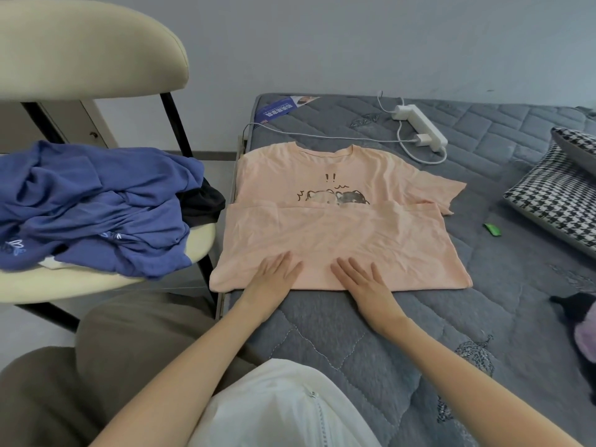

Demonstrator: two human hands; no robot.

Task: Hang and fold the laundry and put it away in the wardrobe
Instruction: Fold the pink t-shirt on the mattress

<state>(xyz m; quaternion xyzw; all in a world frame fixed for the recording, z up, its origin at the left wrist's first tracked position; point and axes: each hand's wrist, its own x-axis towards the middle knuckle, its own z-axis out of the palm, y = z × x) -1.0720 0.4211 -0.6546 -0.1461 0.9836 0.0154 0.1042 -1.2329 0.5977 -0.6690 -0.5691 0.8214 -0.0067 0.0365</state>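
Head view: power strip (421, 124) lies beyond pink shirt (338, 233) (blue clothes (96, 201) on chair (64, 285)).

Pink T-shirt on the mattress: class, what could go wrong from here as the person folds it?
1. The pink T-shirt lies with its left edge past the mattress side; pushed by the left hand, it might slip off.
2. One sleeve sticks out unfolded, so the fold may end lopsided.
3. The white cable runs close behind the collar and could snag when the shirt is lifted.
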